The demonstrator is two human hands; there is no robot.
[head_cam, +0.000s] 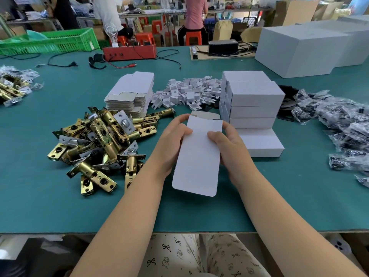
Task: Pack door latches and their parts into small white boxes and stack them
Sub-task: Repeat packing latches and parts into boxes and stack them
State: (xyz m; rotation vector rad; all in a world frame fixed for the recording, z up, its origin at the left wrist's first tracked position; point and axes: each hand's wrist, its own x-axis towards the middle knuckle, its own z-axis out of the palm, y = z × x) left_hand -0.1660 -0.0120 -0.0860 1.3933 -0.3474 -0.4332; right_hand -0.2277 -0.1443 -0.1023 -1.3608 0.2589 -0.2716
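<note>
Both hands, left (pixel 171 144) and right (pixel 229 144), grip the white box (pixel 197 154) by its far end, long axis running back toward the person; latch pile (pixel 99 144) lies left of the grip, nearer the left hand.

Both my bare forearms reached forward from the bottom of the view and drew together toward the middle, the left from the lower left, the right from the lower right. My left hand (pixel 171 140) had its fingers curled round the left edge of the white box (pixel 197 156), fingertips at its upper left corner and thumb lying on its face. My right hand (pixel 229 144) gripped the right edge, thumb pressed flat on the face near the top and fingers wrapped behind. Both wrists were bent slightly inward, palms facing each other. My hands stayed apart, not touching, and were raised off the worktop (pixel 60 196).
</note>
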